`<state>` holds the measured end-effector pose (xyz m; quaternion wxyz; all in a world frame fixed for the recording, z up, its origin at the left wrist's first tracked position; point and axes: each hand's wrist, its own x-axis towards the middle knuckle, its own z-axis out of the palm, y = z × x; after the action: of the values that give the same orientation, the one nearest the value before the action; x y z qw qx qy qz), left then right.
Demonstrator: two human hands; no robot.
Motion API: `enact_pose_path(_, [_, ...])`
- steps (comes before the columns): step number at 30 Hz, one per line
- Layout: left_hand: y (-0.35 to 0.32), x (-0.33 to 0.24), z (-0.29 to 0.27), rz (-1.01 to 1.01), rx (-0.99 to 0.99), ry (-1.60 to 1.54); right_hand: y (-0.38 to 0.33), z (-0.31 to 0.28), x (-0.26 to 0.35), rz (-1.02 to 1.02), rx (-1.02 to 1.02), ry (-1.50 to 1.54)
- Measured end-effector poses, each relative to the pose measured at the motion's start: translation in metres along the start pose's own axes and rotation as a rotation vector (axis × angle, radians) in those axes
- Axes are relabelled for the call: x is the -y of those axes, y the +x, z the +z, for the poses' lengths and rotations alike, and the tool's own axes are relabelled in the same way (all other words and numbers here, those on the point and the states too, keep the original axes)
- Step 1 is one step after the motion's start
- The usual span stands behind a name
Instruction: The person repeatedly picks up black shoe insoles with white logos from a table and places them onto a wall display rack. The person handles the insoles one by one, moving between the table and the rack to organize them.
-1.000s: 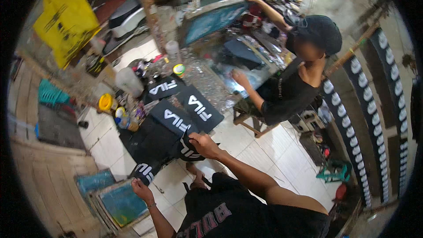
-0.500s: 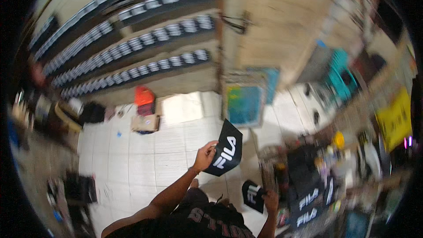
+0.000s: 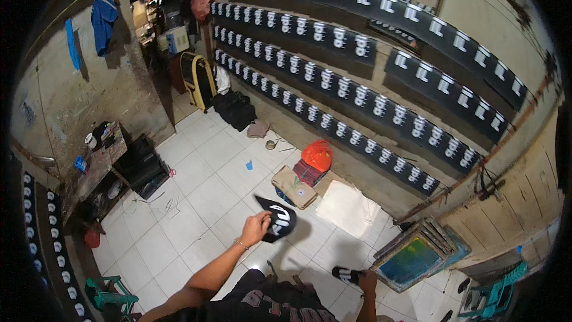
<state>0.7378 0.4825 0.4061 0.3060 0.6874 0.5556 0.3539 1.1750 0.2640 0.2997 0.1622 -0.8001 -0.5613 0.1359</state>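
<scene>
My left hand (image 3: 256, 229), a bracelet at its wrist, pinches the edge of a black panel with white lettering (image 3: 283, 222). The panel is held up over the tiled floor and bends slightly; its material is unclear. Lower down on the right, my right hand (image 3: 369, 282) grips a second black printed piece (image 3: 344, 273), seen at a slant and partly covered by the fingers. Both pieces hang in the air, apart from each other.
Rows of black printed pieces (image 3: 328, 77) line the far wall. On the tiled floor (image 3: 196, 203) lie an orange bag (image 3: 316, 155), a cardboard box (image 3: 295, 188) and a pale sheet (image 3: 347, 207). Framed screens (image 3: 411, 262) lean at right; a green stool (image 3: 110, 293) stands lower left.
My view has swung left, bringing the left wall and doorway in and leaving the cluttered right-hand table out. Both hands still hold their black pieces, now turned to different angles.
</scene>
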Motion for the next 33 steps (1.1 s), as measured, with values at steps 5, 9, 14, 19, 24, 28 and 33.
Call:
enact_pose_path(5, [0.085, 0.092, -0.061, -0.070, -0.066, 0.244, 0.149, -0.009, 0.123, 0.031, 0.041, 0.404])
enact_pose_path(9, [0.149, 0.160, -0.100, -0.134, -0.142, 0.450, 0.272, 0.016, 0.197, -0.001, 0.070, 0.308])
enact_pose_path(14, [0.254, 0.191, -0.152, -0.219, -0.377, 0.341, 0.446, 0.031, 0.321, -0.362, -0.056, 0.207])
enact_pose_path(19, [0.373, 0.192, -0.206, -0.180, -0.628, 0.159, 0.608, -0.033, 0.492, -0.370, -0.054, 0.508])
enact_pose_path(24, [0.495, 0.218, -0.243, -0.136, -0.711, 0.000, 0.721, -0.133, 0.665, -0.608, -0.139, 0.689])
enact_pose_path(28, [0.600, 0.255, -0.272, -0.072, -0.636, -0.110, 0.775, -0.222, 0.789, -0.797, -0.434, 0.691])
enact_pose_path(33, [0.711, 0.287, -0.306, -0.069, -0.554, -0.218, 0.818, -0.364, 0.907, -1.002, -0.894, 0.615])
